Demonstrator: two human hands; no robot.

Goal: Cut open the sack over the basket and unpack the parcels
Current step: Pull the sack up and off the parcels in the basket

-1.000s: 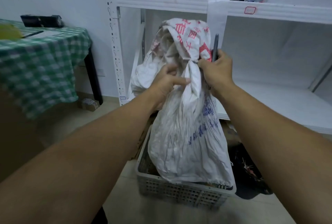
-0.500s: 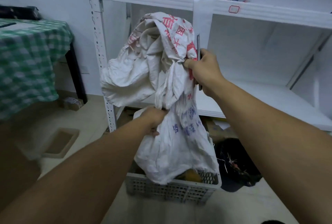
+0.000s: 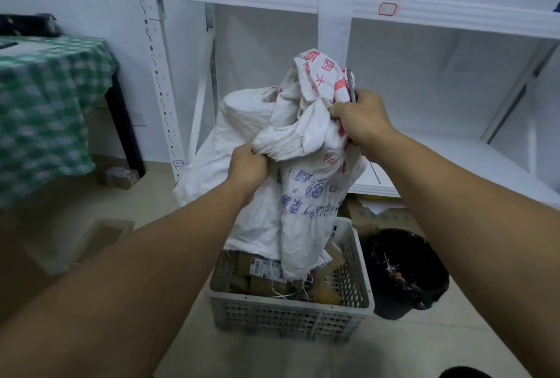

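A crumpled white woven sack [image 3: 306, 195] with red and blue print hangs upside down over a grey slotted plastic basket [image 3: 291, 314] on the floor. My left hand [image 3: 247, 170] clutches a bunch of the sack's cloth at mid height. My right hand [image 3: 362, 121] grips the sack's upper part together with a thin grey knife [image 3: 351, 85] that sticks up from the fist. The sack's frayed open end dangles inside the basket. Brown cardboard parcels [image 3: 263, 271] with white labels lie in the basket under it.
A white metal shelf rack [image 3: 424, 13] stands right behind the sack, with boxes on its top board. A black bin [image 3: 406, 271] sits right of the basket. A table with a green checked cloth [image 3: 45, 110] is at left; small boxes lie on the floor.
The sack has gone slack and lower, and parcels now show in the basket. My left hand moved up along the cloth; my right hand came down a little with the knife.
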